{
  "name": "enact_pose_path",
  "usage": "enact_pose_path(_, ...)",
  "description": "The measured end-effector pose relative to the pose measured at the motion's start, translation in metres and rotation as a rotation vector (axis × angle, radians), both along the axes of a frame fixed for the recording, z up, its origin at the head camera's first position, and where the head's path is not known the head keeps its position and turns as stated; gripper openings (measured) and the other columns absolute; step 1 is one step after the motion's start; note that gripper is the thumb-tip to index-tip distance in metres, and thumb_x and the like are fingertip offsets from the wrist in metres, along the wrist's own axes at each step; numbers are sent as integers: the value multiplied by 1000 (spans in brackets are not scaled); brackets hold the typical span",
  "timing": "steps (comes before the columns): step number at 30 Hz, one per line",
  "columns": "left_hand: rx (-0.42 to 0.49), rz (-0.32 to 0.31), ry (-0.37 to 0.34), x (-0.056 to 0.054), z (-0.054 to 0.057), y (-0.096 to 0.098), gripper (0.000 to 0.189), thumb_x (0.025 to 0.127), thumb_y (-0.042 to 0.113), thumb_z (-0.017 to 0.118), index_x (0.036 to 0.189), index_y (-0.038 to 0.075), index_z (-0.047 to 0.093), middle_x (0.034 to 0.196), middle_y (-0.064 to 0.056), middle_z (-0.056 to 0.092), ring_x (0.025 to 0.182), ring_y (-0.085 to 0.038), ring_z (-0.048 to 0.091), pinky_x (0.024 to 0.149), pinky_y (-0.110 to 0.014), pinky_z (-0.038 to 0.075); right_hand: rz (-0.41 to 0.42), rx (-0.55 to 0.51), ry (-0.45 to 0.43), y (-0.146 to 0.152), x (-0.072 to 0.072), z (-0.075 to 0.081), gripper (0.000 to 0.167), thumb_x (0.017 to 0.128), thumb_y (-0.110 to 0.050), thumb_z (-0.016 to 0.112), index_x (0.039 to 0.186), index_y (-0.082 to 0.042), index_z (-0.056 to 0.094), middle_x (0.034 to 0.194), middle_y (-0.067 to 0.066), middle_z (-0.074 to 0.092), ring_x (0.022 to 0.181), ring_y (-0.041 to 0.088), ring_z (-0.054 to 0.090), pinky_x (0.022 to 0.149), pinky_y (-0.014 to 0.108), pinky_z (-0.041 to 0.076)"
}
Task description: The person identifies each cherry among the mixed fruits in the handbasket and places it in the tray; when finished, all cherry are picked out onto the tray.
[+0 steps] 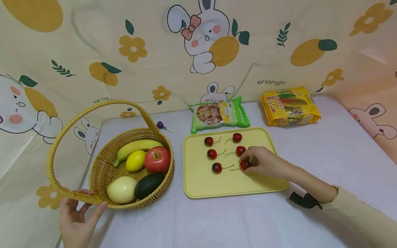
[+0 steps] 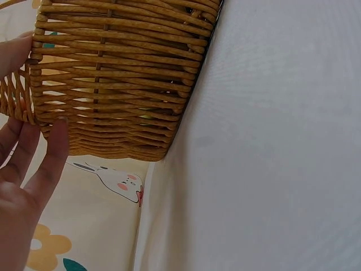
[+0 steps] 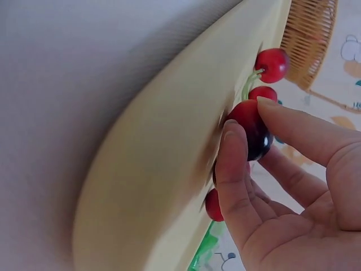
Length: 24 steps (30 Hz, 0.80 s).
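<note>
On the yellow tray (image 1: 201, 184), several dark red cherries with stems lie in two columns. The right hand (image 1: 265, 163) pinches the nearest cherry of the right column, the cherry (image 3: 251, 127) sitting between thumb and fingers close to the tray surface. At the left stands a wicker basket (image 1: 142, 203) with a tall arched handle. The left hand (image 1: 75, 222) grips its rim where the handle joins, with fingers around the weave in the left wrist view. Inside the basket are a banana (image 1: 139, 148), a lemon (image 1: 135, 161), a red apple (image 1: 157, 160), a pale yellow-green fruit (image 1: 122, 190) and a dark green avocado-like fruit (image 1: 149, 186).
Behind the tray lies a green snack packet (image 1: 218, 115), with a yellow packet (image 1: 289, 106) to its right. A purple lollipop (image 1: 160, 125) rests behind the basket. A printed cloth backdrop (image 1: 173, 79) borders the white table (image 1: 217, 220).
</note>
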<state>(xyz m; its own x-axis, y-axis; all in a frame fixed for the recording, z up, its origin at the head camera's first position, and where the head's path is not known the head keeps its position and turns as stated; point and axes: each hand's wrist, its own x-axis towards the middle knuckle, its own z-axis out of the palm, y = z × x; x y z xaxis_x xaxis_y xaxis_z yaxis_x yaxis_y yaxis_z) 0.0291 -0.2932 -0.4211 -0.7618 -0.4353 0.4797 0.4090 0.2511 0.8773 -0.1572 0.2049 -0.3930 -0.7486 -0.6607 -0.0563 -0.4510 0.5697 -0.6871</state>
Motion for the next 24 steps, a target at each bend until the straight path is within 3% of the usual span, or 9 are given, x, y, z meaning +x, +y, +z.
enact_pose_path(6, -9, 9, -9, 2, 1, 0, 73, 63, -40, 63, 129, -18, 41, 112, -12, 58, 107, -19, 55, 86, -15, 53, 4, 1, 14, 0, 1, 1, 31, 79, -6, 84, 106, -1, 69, 93, -1, 64, 72, 10, 55, 63, 23, 52)
enact_pose_path(16, -71, 120, -106, 7, 3, 3, 76, 63, -40, 63, 131, -13, 44, 111, -10, 58, 106, -18, 55, 85, -13, 52, 5, -4, 31, 3, 1, -2, 33, 78, -5, 84, 107, -1, 68, 94, 1, 65, 73, 11, 57, 64, 23, 54)
enact_pose_path(22, -73, 126, -69, 9, 1, 4, 81, 61, -40, 63, 134, -11, 43, 112, -11, 58, 107, -19, 55, 85, -13, 51, 25, -13, 18, 5, -1, -2, 33, 80, -4, 82, 110, 0, 68, 96, 2, 66, 75, 10, 58, 65, 24, 54)
enact_pose_path(24, -116, 157, -71, 9, 5, 7, 87, 61, -39, 65, 139, -7, 41, 114, -8, 59, 108, -17, 55, 87, -14, 50, 32, -14, 15, 6, -1, -2, 33, 80, -3, 82, 110, 0, 68, 97, 1, 66, 76, 10, 58, 66, 25, 55)
